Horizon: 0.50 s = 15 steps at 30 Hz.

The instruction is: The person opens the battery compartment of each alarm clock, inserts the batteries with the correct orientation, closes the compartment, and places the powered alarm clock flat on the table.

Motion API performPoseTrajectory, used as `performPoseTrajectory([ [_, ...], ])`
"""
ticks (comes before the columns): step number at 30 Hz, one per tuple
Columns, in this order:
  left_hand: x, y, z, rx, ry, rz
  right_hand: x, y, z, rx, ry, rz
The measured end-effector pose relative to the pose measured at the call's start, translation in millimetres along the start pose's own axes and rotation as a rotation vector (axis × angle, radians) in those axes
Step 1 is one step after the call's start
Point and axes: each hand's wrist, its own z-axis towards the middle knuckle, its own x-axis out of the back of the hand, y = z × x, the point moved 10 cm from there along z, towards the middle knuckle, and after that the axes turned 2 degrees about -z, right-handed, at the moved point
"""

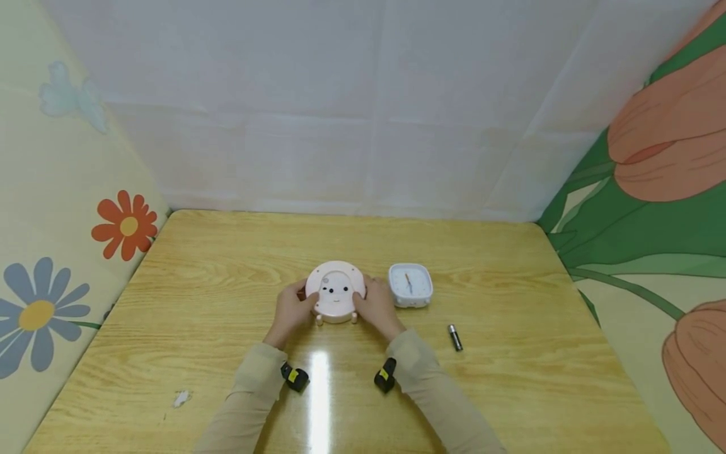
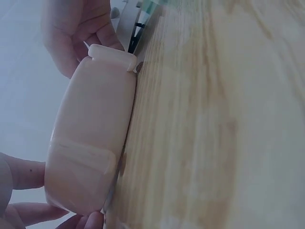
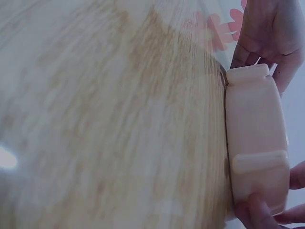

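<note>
A round pink case (image 1: 336, 306) with a small smiling face and two stubby feet lies face up at the middle of the table; its exact kind is unclear. My left hand (image 1: 293, 310) grips its left side, thumb on the front rim. On the opposite side my right hand (image 1: 377, 305) holds it the same way. Both wrist views show the case's smooth underside edge (image 2: 95, 109) with the feet, low against the tabletop, and fingertips (image 3: 259, 212) curled at its edge. Just right of my right hand stands a white alarm clock (image 1: 411, 285).
A dark battery with a silver end (image 1: 455, 338) lies on the wooden table (image 1: 510, 391) at the right. Near the front left is a small white scrap (image 1: 181, 398). A white sheet (image 1: 317, 126) hangs behind the table, with flowered panels at both sides.
</note>
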Motion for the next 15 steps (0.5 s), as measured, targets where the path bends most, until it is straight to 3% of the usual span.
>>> performPoseTrajectory([
  [5,3.2,-0.3,-1.7,0.015,0.014,-0.026,-3.1,0.1,0.9,-0.011,-0.028,0.013],
  [15,12.3,8.0,-5.1,-0.052,0.062,-0.049,-4.8,-2.9,2.0,-0.001,-0.027,0.038],
])
